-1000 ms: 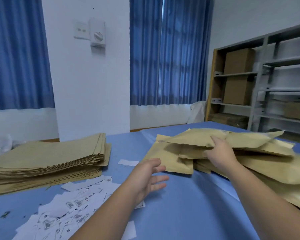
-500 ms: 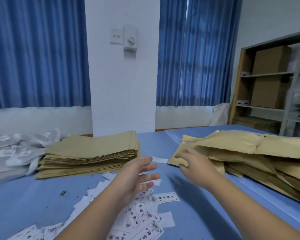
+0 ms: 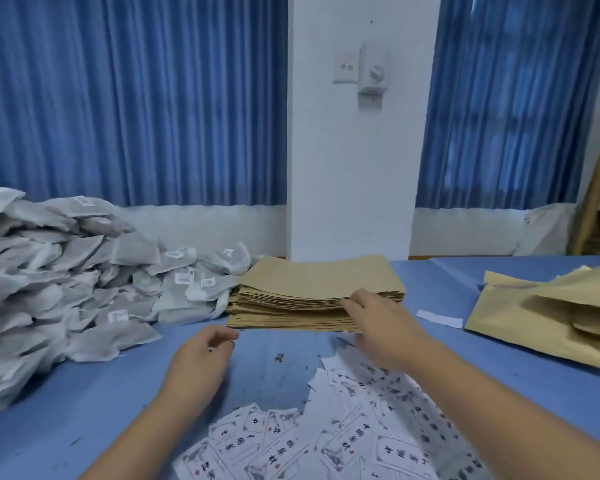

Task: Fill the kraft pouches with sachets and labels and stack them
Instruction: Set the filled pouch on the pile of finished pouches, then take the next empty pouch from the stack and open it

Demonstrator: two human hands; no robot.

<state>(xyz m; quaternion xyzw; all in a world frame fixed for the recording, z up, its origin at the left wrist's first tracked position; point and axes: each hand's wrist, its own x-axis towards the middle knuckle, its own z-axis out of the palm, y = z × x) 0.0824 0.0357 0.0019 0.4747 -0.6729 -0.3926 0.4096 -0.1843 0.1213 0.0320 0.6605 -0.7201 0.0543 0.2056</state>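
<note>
At mid-bench, the right hand (image 3: 378,327) touches the near corner of the empty kraft pouches (image 3: 316,292), grip not determinable, the left hand (image 3: 201,355) hovers loosely curled and empty, filled pouches (image 3: 551,317) lie piled at right, and many sachets (image 3: 66,271) and labels (image 3: 343,427) await packing.

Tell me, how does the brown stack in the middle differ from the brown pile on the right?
The middle stack lies flat and thin; the right pile is puffed and bulging. The middle stack's edges line up; the right pile's pouches lie askew. The right hand touches the middle stack, not the right pile. Both are brown paper on the blue table.
</note>
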